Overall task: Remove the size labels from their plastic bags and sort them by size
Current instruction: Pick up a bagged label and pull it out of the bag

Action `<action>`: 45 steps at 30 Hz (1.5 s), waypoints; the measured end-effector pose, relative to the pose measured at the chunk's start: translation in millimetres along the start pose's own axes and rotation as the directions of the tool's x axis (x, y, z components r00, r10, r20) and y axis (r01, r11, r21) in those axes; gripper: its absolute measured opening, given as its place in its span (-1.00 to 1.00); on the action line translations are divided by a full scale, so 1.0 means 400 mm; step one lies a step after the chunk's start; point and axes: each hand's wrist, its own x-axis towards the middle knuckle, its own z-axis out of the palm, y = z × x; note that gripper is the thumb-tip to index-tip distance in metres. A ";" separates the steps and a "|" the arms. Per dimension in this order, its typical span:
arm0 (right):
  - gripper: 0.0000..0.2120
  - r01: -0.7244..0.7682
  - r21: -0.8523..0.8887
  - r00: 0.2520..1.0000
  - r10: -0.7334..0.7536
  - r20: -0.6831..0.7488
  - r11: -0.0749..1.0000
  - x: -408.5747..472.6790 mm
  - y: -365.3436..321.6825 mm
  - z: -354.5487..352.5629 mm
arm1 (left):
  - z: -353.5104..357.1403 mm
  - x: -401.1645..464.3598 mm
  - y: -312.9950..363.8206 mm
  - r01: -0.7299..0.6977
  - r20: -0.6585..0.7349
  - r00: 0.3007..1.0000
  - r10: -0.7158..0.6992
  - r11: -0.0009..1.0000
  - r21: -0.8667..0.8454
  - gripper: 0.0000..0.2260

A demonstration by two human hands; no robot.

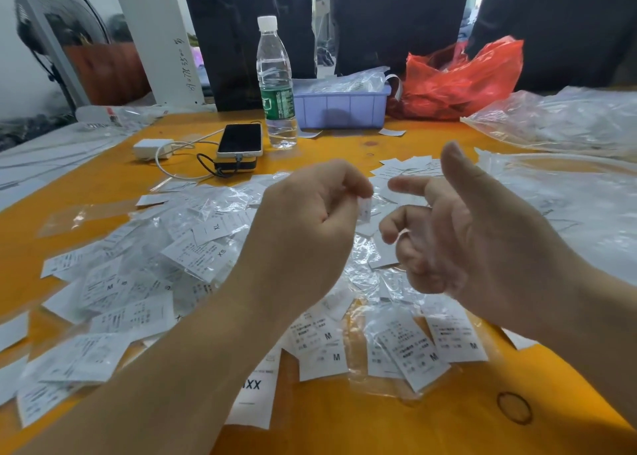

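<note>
Several white size labels in clear plastic bags lie scattered over the orange table. Labels marked M lie near the front, with XL and XS ones on the left. My left hand is raised above the heap and pinches a small white label between thumb and fingertips. My right hand hovers just to its right, palm turned left, thumb up, index finger pointing toward the label, the other fingers loosely curled. It holds nothing that I can see.
A water bottle, a phone on a power bank and a white charger stand at the back. A purple bin with bagged labels and a red plastic bag sit behind. Clear bags pile up right.
</note>
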 end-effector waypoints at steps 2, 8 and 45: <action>-0.31 -0.030 0.032 0.998 0.028 0.049 0.999 -0.002 0.002 0.005 | 0.009 -0.005 0.008 -0.010 0.048 0.999 0.009 0.999 0.036 -0.83; -0.30 -0.014 0.005 0.991 0.013 0.132 1.000 -0.006 0.009 0.010 | 0.023 -0.012 0.015 -0.137 0.223 0.971 0.088 0.967 0.214 -0.78; -0.81 0.050 -0.379 0.999 -0.050 0.010 0.924 -0.003 -0.009 -0.018 | 0.000 0.009 -0.011 0.220 0.104 0.973 -0.206 0.964 -0.149 -0.84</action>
